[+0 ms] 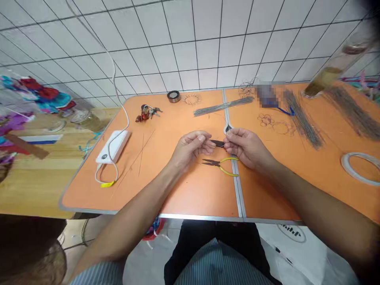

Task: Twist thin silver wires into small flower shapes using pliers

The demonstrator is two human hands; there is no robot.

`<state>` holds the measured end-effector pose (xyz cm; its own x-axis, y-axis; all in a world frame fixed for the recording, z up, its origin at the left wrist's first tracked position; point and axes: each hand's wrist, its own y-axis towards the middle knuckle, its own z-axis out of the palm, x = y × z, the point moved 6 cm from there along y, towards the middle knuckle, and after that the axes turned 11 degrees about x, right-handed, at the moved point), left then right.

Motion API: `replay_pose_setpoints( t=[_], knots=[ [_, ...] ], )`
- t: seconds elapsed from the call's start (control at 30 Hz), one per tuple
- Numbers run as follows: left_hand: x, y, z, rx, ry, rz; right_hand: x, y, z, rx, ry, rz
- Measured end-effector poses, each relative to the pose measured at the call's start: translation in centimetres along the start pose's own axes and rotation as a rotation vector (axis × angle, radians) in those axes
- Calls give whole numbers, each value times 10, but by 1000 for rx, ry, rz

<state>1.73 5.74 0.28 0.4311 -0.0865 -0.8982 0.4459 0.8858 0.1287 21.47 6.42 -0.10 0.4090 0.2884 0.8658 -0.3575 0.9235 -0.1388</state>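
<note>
My left hand (194, 147) is held over the middle of the orange table (190, 194), its thumb and forefinger pinched together; what lies between them is too small to make out. Close on its right, my right hand (243, 146) has its fingertips pressed together around something thin that I cannot make out. A dark-jawed tool (218, 143) shows between the two hands, partly hidden by the right fingers. Just below them, pliers with yellow handles (228, 166) lie on the table, jaws to the left.
Bundles of wire (224, 106) lie at the back and right, near wire rings (265, 120) and a glass jar (323, 81). Black tape (173, 96), keys (152, 111) and a white power strip (113, 147) are to the left. A white ring (360, 180) sits far right.
</note>
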Motion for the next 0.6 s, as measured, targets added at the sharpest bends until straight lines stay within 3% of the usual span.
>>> replay_pose_setpoints(
  t=[0.3,0.6],
  knots=[
    [-3,0,-4,-106,8,-1,-2,-4,-1,2,19,-11],
    [7,-2,2,-38,65,-49,-3,-6,9,-18,118,36]
  ],
)
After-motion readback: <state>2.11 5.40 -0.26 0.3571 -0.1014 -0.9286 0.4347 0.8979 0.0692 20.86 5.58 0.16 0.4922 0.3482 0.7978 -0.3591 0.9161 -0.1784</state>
